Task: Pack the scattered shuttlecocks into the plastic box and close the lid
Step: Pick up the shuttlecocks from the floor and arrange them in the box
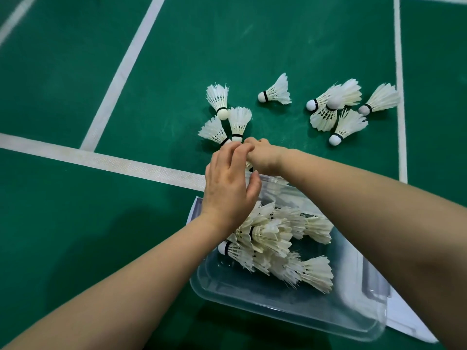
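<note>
1. My left hand hovers over the far rim of the box, fingers loose and spread, holding nothing; my right hand is curled downward just past that rim. A scrap of feather shows under it, but I cannot tell whether it grips a shuttlecock
2. The pile in the box sits toward the far side. Eight shuttlecocks lie on the floor: the near group of three just beyond my fingertips, the lone shuttlecock further out, the right cluster of four well apart
3. The risk, as I judge it: my hands are crowded together and could knock each other, spilling whatever I bring in outside the rim; grabbing by the feathers instead of the cork would crush them
4. The pile looks loosely heaped, so stray feathers may stop the lid, which seems to lie under the box
5. Room: the near half of the box is bare, and the floor beyond the rim is wide open for reaching
</note>
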The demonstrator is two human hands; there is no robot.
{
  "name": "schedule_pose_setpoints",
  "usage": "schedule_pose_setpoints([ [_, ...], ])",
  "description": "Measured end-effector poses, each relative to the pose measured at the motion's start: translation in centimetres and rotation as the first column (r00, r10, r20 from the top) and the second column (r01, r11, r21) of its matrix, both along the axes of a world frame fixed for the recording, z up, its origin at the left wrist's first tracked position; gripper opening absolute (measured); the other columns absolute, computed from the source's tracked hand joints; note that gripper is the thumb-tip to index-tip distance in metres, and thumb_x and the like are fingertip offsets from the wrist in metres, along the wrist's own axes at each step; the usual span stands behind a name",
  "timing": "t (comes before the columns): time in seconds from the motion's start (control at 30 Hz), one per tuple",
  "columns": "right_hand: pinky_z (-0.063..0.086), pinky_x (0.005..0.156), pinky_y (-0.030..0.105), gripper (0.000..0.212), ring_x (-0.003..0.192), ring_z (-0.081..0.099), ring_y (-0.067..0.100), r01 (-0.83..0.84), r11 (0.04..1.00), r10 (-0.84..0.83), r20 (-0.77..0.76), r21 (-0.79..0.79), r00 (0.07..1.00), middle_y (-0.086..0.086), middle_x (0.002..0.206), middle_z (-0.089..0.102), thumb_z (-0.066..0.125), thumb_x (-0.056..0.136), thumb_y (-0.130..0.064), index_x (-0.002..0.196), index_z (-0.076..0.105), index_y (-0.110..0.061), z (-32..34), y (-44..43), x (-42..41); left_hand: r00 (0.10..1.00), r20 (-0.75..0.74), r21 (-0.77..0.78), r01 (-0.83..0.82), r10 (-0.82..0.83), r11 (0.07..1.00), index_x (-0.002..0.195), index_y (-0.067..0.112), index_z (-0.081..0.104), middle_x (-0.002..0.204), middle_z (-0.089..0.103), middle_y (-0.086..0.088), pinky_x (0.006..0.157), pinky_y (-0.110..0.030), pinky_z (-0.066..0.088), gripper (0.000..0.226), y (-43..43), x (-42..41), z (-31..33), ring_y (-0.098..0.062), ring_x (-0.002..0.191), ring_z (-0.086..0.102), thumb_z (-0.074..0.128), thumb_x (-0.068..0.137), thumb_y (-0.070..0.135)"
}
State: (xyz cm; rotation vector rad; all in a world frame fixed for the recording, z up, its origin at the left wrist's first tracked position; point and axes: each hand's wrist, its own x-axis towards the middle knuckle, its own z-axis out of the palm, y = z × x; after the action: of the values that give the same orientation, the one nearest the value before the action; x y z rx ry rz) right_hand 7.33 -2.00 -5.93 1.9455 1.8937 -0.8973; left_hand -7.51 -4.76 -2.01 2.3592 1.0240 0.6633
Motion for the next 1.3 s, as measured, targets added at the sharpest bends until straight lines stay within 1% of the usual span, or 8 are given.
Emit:
schedule_pose_setpoints([
  [0.13, 0.034, 0.104, 0.051, 0.040, 0.120, 0.033, 0.040, 0.020, 1.000, -0.020, 0.001, 0.013, 1.000, 0.015, 0.134, 0.029, 0.043, 0.091, -0.015, 0.131, 0.045, -0.020, 0.1, -0.1, -0.1, 1.000, 0.013, -0.003, 0.003, -0.003, 1.000, 0.116, 0.018, 0.039, 0.118, 0.051, -0.013, 0.089, -0.039, 0.040, 0.041, 0.0, -0.1, 0.0, -0.028, 0.105, 0.047, 0.043, 0.077, 0.028],
  [0.23, 0.028, 0.109, 0.052, 0.046, 0.129, 0.026, 0.042, 0.026, 1.000, -0.026, -0.010, -0.016, 1.000, 0.015, 0.143, 0.023, 0.043, 0.092, -0.015, 0.137, 0.039, -0.025, -0.4, 0.0, 0.0, 1.000, 0.003, 0.005, 0.004, -0.005, 1.000, 0.116, 0.017, 0.040, 0.117, 0.051, -0.013, 0.088, -0.040, 0.041, 0.041, 0.0, 0.0, 0.0, -0.027, 0.104, 0.046, 0.043, 0.077, 0.027],
  [0.33, 0.026, 0.110, 0.054, 0.047, 0.133, 0.021, 0.043, 0.015, 1.000, -0.015, -0.023, -0.020, 1.000, 0.012, 0.149, 0.016, 0.043, 0.090, -0.016, 0.135, 0.042, -0.027, -0.7, 0.2, -0.1, 1.000, 0.015, -0.006, 0.003, -0.003, 1.000, 0.116, 0.017, 0.040, 0.117, 0.051, -0.012, 0.089, -0.040, 0.041, 0.041, 0.0, 0.1, -0.1, -0.024, 0.104, 0.044, 0.043, 0.077, 0.027],
  [0.63, 0.041, 0.094, 0.047, 0.030, 0.106, 0.041, 0.033, 0.123, 0.992, -0.121, -0.072, 0.025, 0.990, 0.014, 0.117, 0.037, 0.049, 0.083, -0.017, 0.112, 0.057, -0.012, -0.2, 0.2, -0.3, 1.000, 0.027, -0.005, 0.008, -0.008, 1.000, 0.115, 0.016, 0.039, 0.116, 0.051, -0.013, 0.090, -0.038, 0.040, 0.040, 0.1, 0.0, -0.2, -0.019, 0.103, 0.039, 0.043, 0.077, 0.026],
  [0.9, 0.047, 0.089, 0.038, 0.026, 0.094, 0.048, 0.025, 0.235, 0.965, -0.214, -0.162, 0.119, 0.963, 0.013, 0.116, 0.041, 0.064, 0.077, -0.023, 0.096, 0.063, -0.005, 0.7, -0.4, 0.4, 1.000, 0.025, -0.008, 0.019, -0.018, 1.000, 0.116, 0.020, 0.035, 0.116, 0.051, -0.012, 0.091, -0.034, 0.037, 0.040, 0.1, 0.0, -0.1, -0.017, 0.104, 0.037, 0.042, 0.077, 0.026],
  [1.03, 0.046, 0.090, 0.035, 0.040, 0.099, 0.047, 0.021, 0.356, 0.914, -0.299, -0.268, 0.194, 0.916, 0.011, 0.114, 0.042, 0.074, 0.071, -0.033, 0.099, 0.065, -0.006, 1.7, -0.7, 1.0, 1.000, 0.007, 0.003, 0.023, -0.023, 1.000, 0.116, 0.020, 0.035, 0.114, 0.052, -0.012, 0.090, -0.033, 0.037, 0.039, 0.4, -0.3, -0.1, -0.018, 0.103, 0.039, 0.040, 0.078, 0.027],
  [1.13, 0.040, 0.086, 0.025, 0.040, 0.100, 0.044, 0.018, 0.489, 0.836, -0.389, -0.363, 0.247, 0.847, 0.007, 0.111, 0.039, 0.076, 0.070, -0.034, 0.095, 0.065, -0.005, 3.0, -1.1, 1.7, 1.000, 0.000, -0.008, 0.016, -0.016, 1.000, 0.115, 0.019, 0.035, 0.113, 0.052, -0.013, 0.089, -0.033, 0.037, 0.039, 0.7, -0.7, -0.1, -0.023, 0.102, 0.044, 0.040, 0.078, 0.028],
  [1.3, 0.029, 0.080, 0.015, 0.034, 0.103, 0.042, 0.009, 0.662, 0.691, -0.471, -0.513, 0.292, 0.718, 0.000, 0.112, 0.036, 0.077, 0.068, -0.034, 0.096, 0.070, -0.016, 6.1, -2.8, 3.0, 0.999, -0.028, -0.037, 0.016, -0.017, 0.999, 0.118, 0.009, 0.045, 0.114, 0.049, -0.011, 0.090, -0.030, 0.032, 0.043, 0.6, -0.6, 0.3, -0.021, 0.103, 0.041, 0.041, 0.079, 0.028],
])
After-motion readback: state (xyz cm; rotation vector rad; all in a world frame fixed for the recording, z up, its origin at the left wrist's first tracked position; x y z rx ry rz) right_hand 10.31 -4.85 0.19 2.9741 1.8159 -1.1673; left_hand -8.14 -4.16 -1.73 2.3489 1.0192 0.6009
